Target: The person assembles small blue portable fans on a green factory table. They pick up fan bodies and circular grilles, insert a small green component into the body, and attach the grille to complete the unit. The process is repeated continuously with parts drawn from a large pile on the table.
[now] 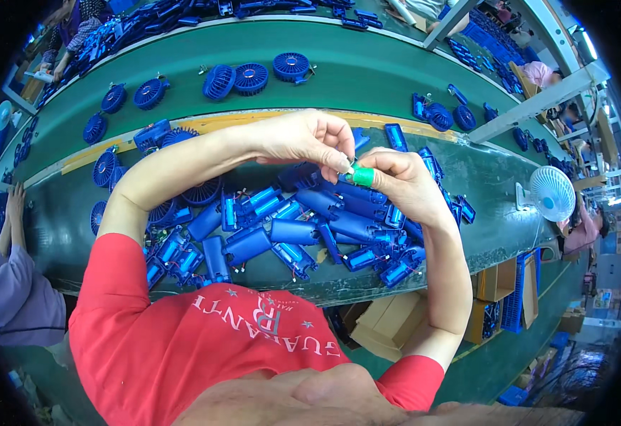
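Note:
Both my hands meet above a heap of blue plastic fan handle housings (pixel 303 231) on the dark green bench (pixel 495 206). My right hand (pixel 403 181) pinches a small green cylinder (pixel 362 176), which looks like a battery cell. My left hand (pixel 307 138) has its fingertips closed on the cylinder's left end, where thin wires seem to show. Both forearms come up from my red shirt at the lower edge.
A green conveyor belt (pixel 367 67) beyond the bench carries round blue fan grilles (pixel 251 78). A small white desk fan (pixel 551 193) stands at the right bench end. Cardboard boxes (pixel 389 323) sit under the bench. Another person's arm in lilac (pixel 12 277) is at the left.

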`<act>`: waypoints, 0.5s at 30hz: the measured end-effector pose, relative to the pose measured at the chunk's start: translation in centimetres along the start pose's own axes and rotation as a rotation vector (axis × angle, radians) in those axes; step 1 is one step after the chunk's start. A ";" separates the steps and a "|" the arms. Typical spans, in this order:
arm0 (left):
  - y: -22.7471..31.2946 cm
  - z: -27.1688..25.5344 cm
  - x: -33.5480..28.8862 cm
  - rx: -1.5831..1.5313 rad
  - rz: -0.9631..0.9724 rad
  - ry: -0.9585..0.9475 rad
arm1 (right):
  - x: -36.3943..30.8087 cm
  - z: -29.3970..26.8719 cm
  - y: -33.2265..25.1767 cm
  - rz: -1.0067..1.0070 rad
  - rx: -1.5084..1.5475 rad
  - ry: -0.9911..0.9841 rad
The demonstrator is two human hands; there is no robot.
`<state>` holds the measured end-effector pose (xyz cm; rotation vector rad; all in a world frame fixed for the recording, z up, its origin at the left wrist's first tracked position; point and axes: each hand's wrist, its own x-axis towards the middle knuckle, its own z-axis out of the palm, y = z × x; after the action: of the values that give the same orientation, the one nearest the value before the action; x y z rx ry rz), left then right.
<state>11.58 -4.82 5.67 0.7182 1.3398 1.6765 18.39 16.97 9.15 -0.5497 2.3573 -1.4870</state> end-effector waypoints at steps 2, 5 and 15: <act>-0.2 -0.1 -0.1 0.023 -0.003 0.012 | 0.3 0.1 0.4 -0.013 0.019 -0.004; -0.3 -0.9 0.5 0.030 0.079 0.064 | 1.5 -0.2 1.0 0.015 0.027 0.106; -4.8 -19.0 10.5 1.729 0.397 0.590 | 10.4 -9.3 5.6 0.194 0.425 0.348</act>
<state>-8.15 -4.32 -4.61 1.4910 3.1977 0.5301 4.23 21.65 7.45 0.0460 2.1425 -2.0365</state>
